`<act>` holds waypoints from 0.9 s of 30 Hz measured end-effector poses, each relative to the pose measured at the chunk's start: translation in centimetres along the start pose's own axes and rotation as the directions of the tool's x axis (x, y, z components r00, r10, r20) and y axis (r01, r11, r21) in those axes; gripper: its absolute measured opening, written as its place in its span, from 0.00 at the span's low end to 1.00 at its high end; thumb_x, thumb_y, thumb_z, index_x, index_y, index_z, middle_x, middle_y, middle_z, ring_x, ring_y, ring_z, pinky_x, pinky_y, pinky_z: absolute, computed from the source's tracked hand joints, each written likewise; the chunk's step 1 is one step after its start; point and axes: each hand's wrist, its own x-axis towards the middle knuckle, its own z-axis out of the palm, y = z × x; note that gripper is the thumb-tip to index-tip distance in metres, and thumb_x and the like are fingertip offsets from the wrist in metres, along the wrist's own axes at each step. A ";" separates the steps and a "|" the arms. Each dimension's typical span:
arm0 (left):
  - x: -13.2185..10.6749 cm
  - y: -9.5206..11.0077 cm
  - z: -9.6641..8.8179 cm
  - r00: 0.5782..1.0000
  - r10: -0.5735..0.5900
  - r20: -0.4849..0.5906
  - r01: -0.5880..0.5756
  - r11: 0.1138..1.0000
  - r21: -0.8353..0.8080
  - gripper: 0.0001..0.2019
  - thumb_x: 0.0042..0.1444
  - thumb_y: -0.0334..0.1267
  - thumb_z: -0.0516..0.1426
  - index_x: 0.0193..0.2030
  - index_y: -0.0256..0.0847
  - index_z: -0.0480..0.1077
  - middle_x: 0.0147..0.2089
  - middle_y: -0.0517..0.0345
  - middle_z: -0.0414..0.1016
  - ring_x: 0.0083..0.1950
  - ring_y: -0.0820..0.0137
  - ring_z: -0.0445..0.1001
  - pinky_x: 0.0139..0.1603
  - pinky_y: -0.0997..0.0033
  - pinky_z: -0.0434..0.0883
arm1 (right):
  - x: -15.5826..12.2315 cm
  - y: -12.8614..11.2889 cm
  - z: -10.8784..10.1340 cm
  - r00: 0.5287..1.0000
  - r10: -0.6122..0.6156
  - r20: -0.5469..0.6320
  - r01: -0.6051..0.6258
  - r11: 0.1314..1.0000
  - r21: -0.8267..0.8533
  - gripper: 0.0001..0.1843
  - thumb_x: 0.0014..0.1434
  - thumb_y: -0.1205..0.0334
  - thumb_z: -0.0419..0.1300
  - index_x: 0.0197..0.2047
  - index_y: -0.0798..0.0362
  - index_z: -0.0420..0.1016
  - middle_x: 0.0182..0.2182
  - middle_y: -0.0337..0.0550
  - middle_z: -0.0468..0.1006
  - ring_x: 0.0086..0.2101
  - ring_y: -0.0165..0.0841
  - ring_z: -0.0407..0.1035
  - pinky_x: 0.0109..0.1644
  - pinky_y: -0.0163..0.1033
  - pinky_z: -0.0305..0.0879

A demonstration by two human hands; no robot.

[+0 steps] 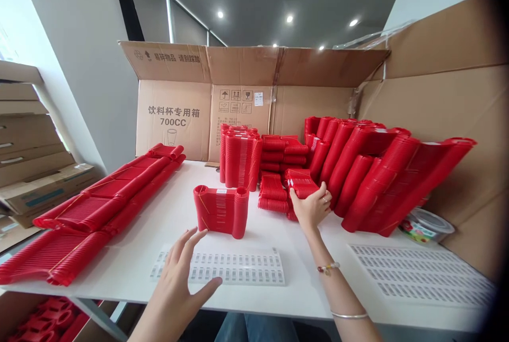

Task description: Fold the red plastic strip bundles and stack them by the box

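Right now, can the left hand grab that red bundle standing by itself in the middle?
Probably yes: the left hand looks empty, with its fingers spread right near the lone red bundle, and nothing seems to stand between them.

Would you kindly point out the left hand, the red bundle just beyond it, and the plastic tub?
Left hand (178, 274), head view: back of the hand.
Red bundle (220, 213), head view: front middle.
Plastic tub (420, 229), head view: its side.

Left grip (180, 274) loosely spread, thumb apart; right grip (312, 208) farther forward, fingers (325, 194) curled.
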 end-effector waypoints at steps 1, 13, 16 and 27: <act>0.0 0.0 0.0 1.000 -0.007 -0.007 0.007 1.000 -0.016 0.29 0.57 0.47 0.58 0.66 0.59 0.56 0.71 0.53 0.56 0.72 0.49 0.55 0.65 0.36 0.63 | 0.0 0.1 0.0 1.000 -0.008 -0.012 0.008 1.000 0.002 0.52 0.49 0.41 0.63 0.67 0.63 0.51 0.57 0.70 0.61 0.53 0.63 0.62 0.55 0.64 0.57; -0.3 0.1 0.2 1.000 -0.021 -0.015 0.020 0.997 -0.078 0.23 0.57 0.50 0.58 0.60 0.57 0.65 0.68 0.53 0.61 0.71 0.49 0.58 0.64 0.37 0.66 | 0.0 0.8 0.7 0.993 -0.081 -0.085 0.087 0.993 0.073 0.49 0.48 0.44 0.64 0.65 0.63 0.56 0.53 0.67 0.65 0.54 0.60 0.60 0.60 0.67 0.49; -0.2 0.2 0.3 1.000 -0.024 -0.020 0.022 0.996 -0.091 0.22 0.57 0.49 0.58 0.59 0.57 0.66 0.67 0.53 0.62 0.70 0.49 0.59 0.64 0.36 0.64 | 0.2 1.1 0.8 0.990 -0.108 -0.095 0.120 0.984 0.131 0.46 0.47 0.46 0.65 0.63 0.64 0.57 0.52 0.68 0.65 0.53 0.58 0.60 0.58 0.63 0.55; -0.5 1.8 0.1 0.999 -0.024 0.045 0.033 0.977 -0.209 0.17 0.58 0.47 0.58 0.54 0.55 0.70 0.64 0.54 0.67 0.66 0.52 0.66 0.63 0.43 0.68 | 0.0 -1.0 -3.7 0.976 0.092 -0.197 0.058 0.761 0.646 0.40 0.43 0.45 0.68 0.54 0.55 0.59 0.52 0.56 0.61 0.51 0.46 0.64 0.57 0.56 0.63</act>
